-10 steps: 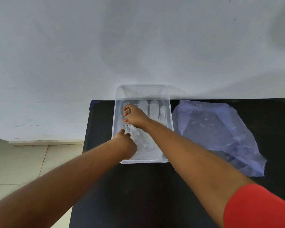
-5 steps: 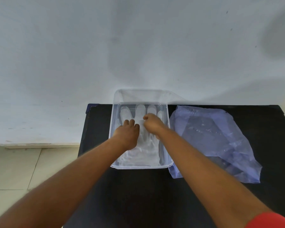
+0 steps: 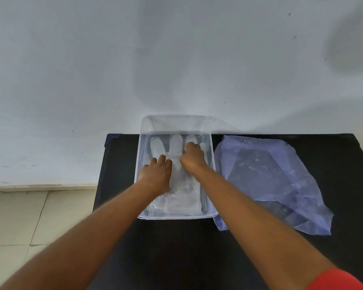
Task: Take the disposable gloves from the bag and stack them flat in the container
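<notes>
A clear plastic container (image 3: 211,162) stands at the far edge of the black table (image 3: 176,248). Translucent disposable gloves (image 3: 182,197) lie flat inside it, fingers pointing away from me. My left hand (image 3: 156,174) rests palm down on the left part of the top glove, fingers slightly bent. My right hand (image 3: 192,156) presses on the glove's far right fingers with curled fingertips. A bluish plastic bag (image 3: 266,181) lies flat on the table, just right of the container; neither hand touches it.
A white wall (image 3: 176,59) rises directly behind the table. Tiled floor (image 3: 19,216) shows at the left, beyond the table's left edge. Bare black tabletop lies in front of the container and right of the bag.
Both hands moved up the glove inside the container: the left went from the near left corner to the glove's palm, the right shifted from the left fingers to the right fingers, flattening it.
</notes>
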